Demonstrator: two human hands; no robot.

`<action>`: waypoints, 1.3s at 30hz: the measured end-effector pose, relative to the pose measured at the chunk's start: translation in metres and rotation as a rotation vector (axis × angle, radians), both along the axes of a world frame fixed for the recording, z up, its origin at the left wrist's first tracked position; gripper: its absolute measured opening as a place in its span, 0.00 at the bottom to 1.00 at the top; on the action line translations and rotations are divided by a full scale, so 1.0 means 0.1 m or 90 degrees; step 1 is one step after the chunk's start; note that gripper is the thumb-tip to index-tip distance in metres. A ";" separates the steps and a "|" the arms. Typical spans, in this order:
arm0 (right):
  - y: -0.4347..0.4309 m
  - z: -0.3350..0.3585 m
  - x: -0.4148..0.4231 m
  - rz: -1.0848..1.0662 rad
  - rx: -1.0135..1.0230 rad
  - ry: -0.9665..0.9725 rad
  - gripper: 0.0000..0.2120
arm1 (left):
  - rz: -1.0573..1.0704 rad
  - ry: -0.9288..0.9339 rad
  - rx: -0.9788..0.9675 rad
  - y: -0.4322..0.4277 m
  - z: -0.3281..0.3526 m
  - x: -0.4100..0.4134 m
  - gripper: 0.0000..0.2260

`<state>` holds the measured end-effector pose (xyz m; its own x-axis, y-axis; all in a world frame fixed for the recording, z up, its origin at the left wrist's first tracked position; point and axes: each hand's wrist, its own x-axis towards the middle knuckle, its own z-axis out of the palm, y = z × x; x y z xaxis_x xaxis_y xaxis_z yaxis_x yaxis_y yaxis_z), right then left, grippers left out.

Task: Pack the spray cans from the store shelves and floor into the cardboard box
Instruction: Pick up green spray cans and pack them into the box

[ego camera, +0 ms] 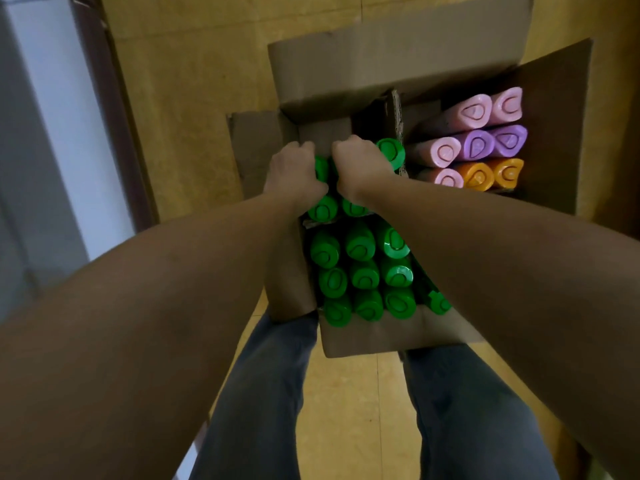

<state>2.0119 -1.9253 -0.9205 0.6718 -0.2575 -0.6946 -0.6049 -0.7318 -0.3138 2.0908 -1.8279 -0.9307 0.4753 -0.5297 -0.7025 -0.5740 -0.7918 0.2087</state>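
An open cardboard box (pixel 367 336) stands on the floor between my legs, holding several upright green-capped spray cans (pixel 362 247) in rows. My left hand (pixel 294 173) and my right hand (pixel 358 164) are side by side over the box's far compartment, both closed around green-capped cans there. Two more green caps (pixel 322 209) show just below my wrists, and one green cap (pixel 391 152) stands right of my right hand. A cardboard divider (pixel 398 116) splits off the right side, where pink cans (pixel 474 112), purple cans (pixel 479 145) and orange cans (pixel 479 176) are packed.
The box's flaps (pixel 346 67) stand open at the far side and left. Yellow-brown tiled floor (pixel 194 98) surrounds the box. A dark door frame (pixel 114 109) and pale wall run along the left. My legs in grey-blue trousers (pixel 263 393) flank the box's near edge.
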 end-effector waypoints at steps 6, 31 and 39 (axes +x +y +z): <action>0.05 -0.16 0.00 -0.025 0.002 0.014 0.20 | 0.090 0.009 -0.028 0.09 -0.11 -0.04 0.24; -0.44 3.28 0.35 -0.104 -0.176 -0.068 0.32 | 0.007 -0.097 -0.108 -0.55 3.47 0.59 0.39; -0.71 5.21 0.77 -0.152 -0.338 -0.154 0.29 | -0.056 -0.232 -0.258 -0.77 5.50 1.10 0.36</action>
<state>2.0889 -1.9961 -0.3992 0.6758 -0.6871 -0.2667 -0.7277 -0.6794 -0.0936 2.2010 -1.9048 -0.3808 0.5913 -0.7722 -0.2327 -0.7266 -0.6353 0.2617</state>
